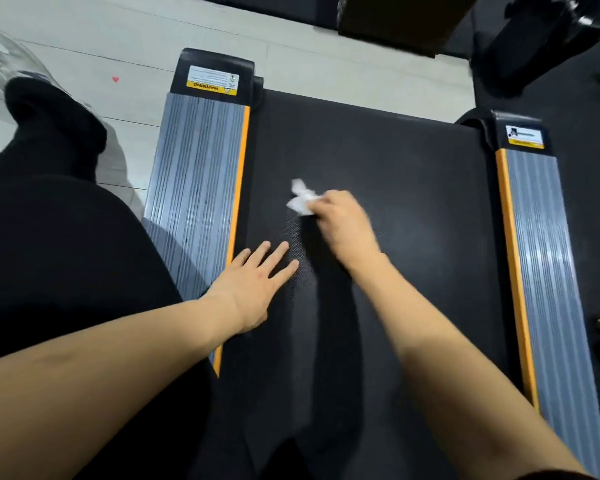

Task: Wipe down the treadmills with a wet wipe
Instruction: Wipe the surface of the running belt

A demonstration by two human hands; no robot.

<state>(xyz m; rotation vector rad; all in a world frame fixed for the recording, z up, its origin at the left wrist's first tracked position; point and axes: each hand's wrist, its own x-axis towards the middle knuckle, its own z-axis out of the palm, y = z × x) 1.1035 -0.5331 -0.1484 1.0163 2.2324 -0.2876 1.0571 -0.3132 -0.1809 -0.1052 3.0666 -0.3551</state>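
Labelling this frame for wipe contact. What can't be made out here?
Head view only:
- Right hand and wet wipe: motion-blurred; the fingers' hold and contact with the belt unclear.
- Warning label and right rail sticker: small print too small to read.
- Treadmill console: cut off by the bottom edge.
- Black object, top right: blurred, cropped.
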